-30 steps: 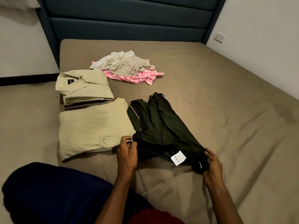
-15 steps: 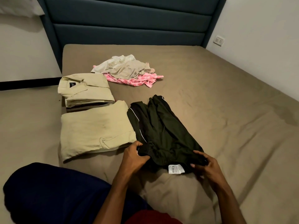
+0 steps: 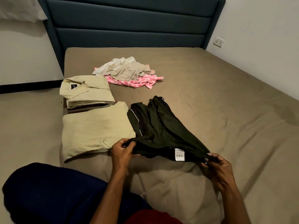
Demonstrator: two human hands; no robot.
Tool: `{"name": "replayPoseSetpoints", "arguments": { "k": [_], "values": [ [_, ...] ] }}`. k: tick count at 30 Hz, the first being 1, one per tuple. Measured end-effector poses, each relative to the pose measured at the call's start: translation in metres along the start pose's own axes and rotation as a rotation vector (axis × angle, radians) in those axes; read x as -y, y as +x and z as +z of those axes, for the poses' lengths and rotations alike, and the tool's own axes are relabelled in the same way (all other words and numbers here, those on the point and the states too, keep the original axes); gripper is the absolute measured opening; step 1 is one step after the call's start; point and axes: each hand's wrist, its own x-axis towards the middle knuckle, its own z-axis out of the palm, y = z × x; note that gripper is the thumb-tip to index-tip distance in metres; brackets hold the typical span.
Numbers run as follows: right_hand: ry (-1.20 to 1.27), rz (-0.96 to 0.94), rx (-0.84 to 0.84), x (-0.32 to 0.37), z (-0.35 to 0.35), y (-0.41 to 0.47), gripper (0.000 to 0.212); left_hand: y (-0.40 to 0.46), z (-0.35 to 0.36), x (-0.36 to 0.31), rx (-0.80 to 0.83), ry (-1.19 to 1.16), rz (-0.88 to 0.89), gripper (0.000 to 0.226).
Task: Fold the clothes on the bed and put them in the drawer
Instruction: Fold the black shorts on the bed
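Dark green shorts with white piping lie on the brown bed, their near waistband lifted and a white label showing. My left hand pinches the waistband's left end, and my right hand pinches its right end. Left of the shorts lies a folded beige garment. Behind it sits a stack of folded clothes topped by a beige shirt. Farther back is a loose heap of white, grey and pink clothes. No drawer is in view.
A dark blue padded headboard stands at the far end of the bed. The white wall on the right carries a socket. My dark blue clad knee is at the lower left, beside the bed edge.
My hands have spread apart along the waistband and lifted it, stretching the near edge of the shorts. The view has tilted down a little.
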Motion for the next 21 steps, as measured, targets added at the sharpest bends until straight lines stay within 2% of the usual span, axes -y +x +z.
{"name": "replayPoseSetpoints", "arguments": {
  "k": [3, 6, 8, 10, 12, 15, 18, 21],
  "values": [
    [-0.265, -0.129, -0.067, 0.002, 0.0, -0.003, 0.035, 0.003, 0.001, 0.0, 0.032, -0.076, -0.09, 0.008],
    [-0.585, -0.359, -0.222, -0.009, 0.003, 0.003, 0.042, 0.004, 0.006, 0.012, 0.062, 0.172, -0.015, 0.015],
    [-0.792, -0.435, -0.262, -0.017, 0.004, 0.01, 0.042, 0.001, 0.007, 0.015, 0.056, 0.338, 0.082, 0.017],
    [-0.809, -0.435, -0.239, -0.02, 0.007, 0.014, 0.037, -0.001, 0.005, 0.013, 0.02, 0.409, 0.153, 0.019],
    [-0.589, -0.328, -0.205, -0.017, 0.015, 0.015, 0.034, -0.003, 0.002, 0.008, -0.007, 0.435, 0.222, 0.017],
    [-0.283, -0.2, -0.23, -0.007, 0.021, 0.015, 0.031, 0.006, -0.001, 0.01, -0.006, 0.295, 0.151, 0.041],
    [-0.291, -0.241, -0.164, 0.0, 0.012, 0.022, 0.046, 0.012, -0.005, 0.009, 0.003, 0.118, 0.029, 0.058],
    [-0.414, -0.311, -0.091, -0.001, 0.004, 0.032, 0.053, 0.012, 0.003, 0.005, 0.073, 0.108, 0.001, 0.052]
  ]
}}
